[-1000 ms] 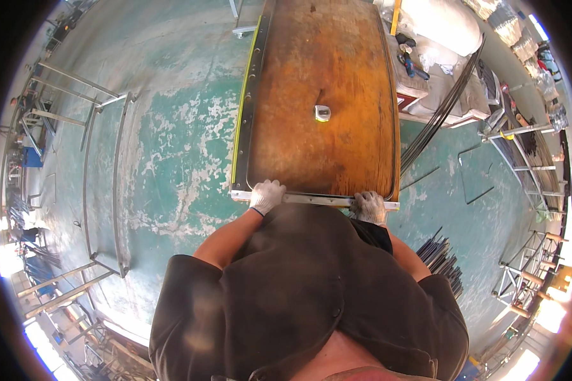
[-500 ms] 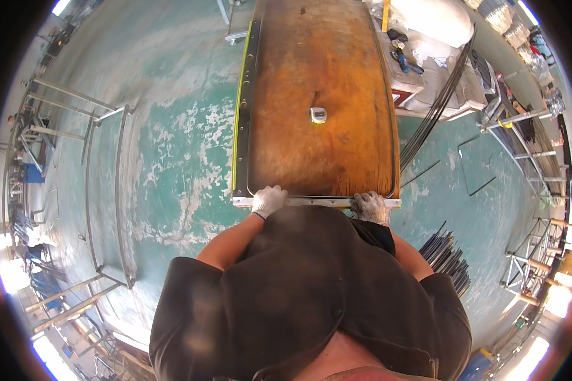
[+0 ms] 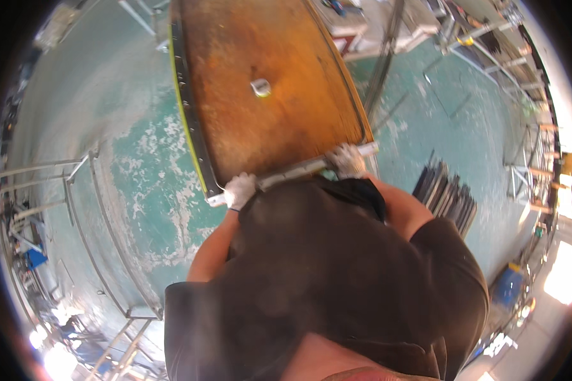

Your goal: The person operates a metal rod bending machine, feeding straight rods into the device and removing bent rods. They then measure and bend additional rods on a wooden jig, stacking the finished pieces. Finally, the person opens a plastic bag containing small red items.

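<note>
I see both arms reaching fwd from under the dark shirt [image 3: 337, 279], elbows bent, forearms bare. Left hand [image 3: 240, 189], white glove, is curled down over the near-left corner of the metal handle bar [image 3: 299, 170]; fingers wrapped on it. Right hand [image 3: 347, 159], also gloved, sits closed on the same bar toward its right end, w/ the wrist partly hidden by the shirt.

The bar runs left-right along the near edge of the rusty orange flat cart [image 3: 267, 95]. Cart's long axis points away from me, near to far, tilted a bit so the near-right end sits farther up. A small grey object [image 3: 260, 87] lies mid-deck. Green worn floor [image 3: 140, 159] on the left; dark metal strips [image 3: 448, 193] stacked near right.
</note>
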{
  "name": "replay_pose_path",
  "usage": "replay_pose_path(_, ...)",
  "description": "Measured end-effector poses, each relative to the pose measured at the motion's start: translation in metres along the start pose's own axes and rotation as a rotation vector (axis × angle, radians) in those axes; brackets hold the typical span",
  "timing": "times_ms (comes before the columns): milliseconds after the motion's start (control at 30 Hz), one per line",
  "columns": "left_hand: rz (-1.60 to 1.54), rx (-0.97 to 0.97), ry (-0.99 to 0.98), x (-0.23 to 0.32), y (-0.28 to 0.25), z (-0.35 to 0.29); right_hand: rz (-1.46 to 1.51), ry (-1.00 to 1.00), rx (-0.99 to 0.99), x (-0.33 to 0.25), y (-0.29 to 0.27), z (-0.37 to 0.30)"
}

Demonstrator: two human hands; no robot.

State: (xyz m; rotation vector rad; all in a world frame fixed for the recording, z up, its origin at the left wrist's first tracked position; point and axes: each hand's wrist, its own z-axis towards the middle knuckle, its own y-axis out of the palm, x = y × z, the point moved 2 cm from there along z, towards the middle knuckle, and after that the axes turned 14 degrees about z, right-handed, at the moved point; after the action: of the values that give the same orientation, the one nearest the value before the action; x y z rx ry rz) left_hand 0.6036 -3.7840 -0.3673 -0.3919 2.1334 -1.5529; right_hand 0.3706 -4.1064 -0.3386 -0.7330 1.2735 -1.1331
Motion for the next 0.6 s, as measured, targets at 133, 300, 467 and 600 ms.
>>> replay_pose_path(133, -0.011, 0.011, -0.013, 0.004, -0.015, -0.004, 0.076, 0.103, -0.111, -0.020, -0.032, 0.011)
replay_pose_path(300, -0.028, -0.028, -0.024, 0.002, -0.018, -0.001, 0.185, 0.184, -0.185, -0.015, -0.055, 0.027)
replay_pose_path(467, -0.078, -0.078, -0.047, 0.002, -0.023, -0.003, 0.041, 0.600, 0.212, 0.059, -0.061, 0.046)
replay_pose_path(600, -0.084, -0.172, -0.082, 0.003, -0.052, 0.003, 0.027, 0.905, 0.097, 0.106, -0.052, 0.074)
